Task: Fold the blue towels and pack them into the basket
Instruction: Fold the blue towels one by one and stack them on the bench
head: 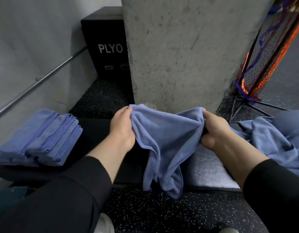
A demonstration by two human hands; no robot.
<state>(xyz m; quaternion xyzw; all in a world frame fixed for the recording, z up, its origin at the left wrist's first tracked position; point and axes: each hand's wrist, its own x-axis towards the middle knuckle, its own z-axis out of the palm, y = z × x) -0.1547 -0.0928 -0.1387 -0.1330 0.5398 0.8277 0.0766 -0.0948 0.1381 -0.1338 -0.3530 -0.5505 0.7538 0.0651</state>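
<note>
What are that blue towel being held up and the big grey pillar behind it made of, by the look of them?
The blue towel looks like soft microfibre or terry cloth: matte, fuzzy, and it droops in loose folds between the left hand and right hand gripping it. The pillar looks like bare concrete: rough, unpainted grey, speckled with small pits and stains.

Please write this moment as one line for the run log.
left hand: grips towel | right hand: grips same towel | towel: unfolded, hanging | folded stack: left | loose towels: right
</note>
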